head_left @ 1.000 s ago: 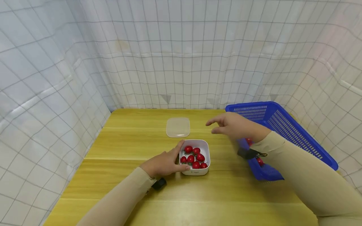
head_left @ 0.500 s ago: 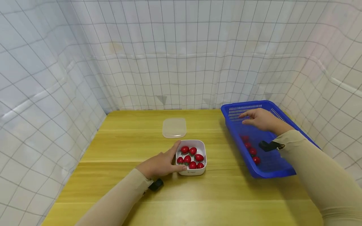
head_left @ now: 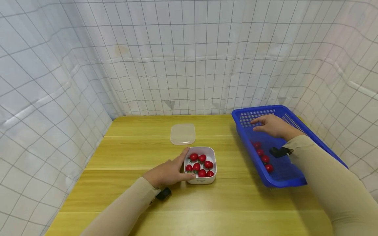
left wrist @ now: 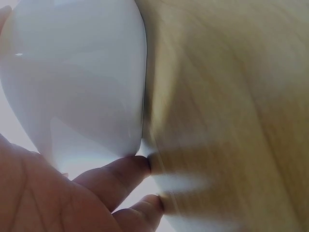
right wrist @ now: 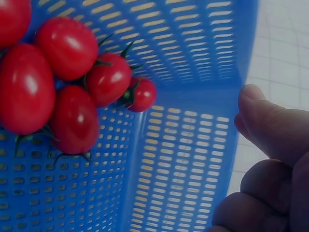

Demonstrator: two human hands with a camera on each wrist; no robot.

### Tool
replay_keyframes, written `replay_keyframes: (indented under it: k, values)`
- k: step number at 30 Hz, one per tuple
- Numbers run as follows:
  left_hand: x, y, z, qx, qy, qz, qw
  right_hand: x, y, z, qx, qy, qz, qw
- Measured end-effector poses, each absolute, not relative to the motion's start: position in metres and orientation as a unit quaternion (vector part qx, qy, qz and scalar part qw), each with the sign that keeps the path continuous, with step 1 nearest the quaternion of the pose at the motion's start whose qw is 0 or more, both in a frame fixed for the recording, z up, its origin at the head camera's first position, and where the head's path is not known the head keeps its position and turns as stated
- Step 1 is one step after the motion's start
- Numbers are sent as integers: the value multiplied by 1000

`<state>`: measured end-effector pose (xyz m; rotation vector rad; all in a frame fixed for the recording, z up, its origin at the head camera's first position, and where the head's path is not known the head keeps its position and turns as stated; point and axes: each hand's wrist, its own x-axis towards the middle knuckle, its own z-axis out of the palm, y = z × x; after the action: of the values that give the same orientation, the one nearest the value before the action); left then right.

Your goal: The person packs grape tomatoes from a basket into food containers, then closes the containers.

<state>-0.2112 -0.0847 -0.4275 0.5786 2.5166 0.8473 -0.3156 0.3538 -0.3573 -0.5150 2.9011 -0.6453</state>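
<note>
A white square container (head_left: 203, 180) with several red cherry tomatoes (head_left: 208, 164) stands on the wooden table. My left hand (head_left: 169, 172) holds it at the left, thumb at the front rim and forefinger at the back left corner. In the left wrist view, fingertips (left wrist: 137, 166) meet the container's smooth wall (left wrist: 82, 77) near the tabletop. Over the blue basket (head_left: 284, 168) hovers my right hand (head_left: 273, 126), thumb and forefinger apart, holding nothing. Several cherry tomatoes (right wrist: 75, 118) with green stems lie along one side of the basket, apart from the right hand.
Behind the container a translucent lid (head_left: 183, 134) lies flat on the table (head_left: 133, 147). The basket's raised, slotted walls stand at the right. A white grid-patterned curtain (head_left: 189, 65) encloses the back and both sides.
My right hand has moved right, from between container and basket to above the basket, and has stayed there over the last half second. My left hand has kept its place on the container.
</note>
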Motion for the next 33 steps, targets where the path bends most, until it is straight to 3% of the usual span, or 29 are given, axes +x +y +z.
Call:
replay_keyframes:
  k: [26,33]
  values:
    - [-210,-82,-428,193,911,298,210,-351,342,-399,-188,961,-156,129]
    - [-210,-82,-427,188,914,293,210,-354,339,-405,-208,960,-140,121]
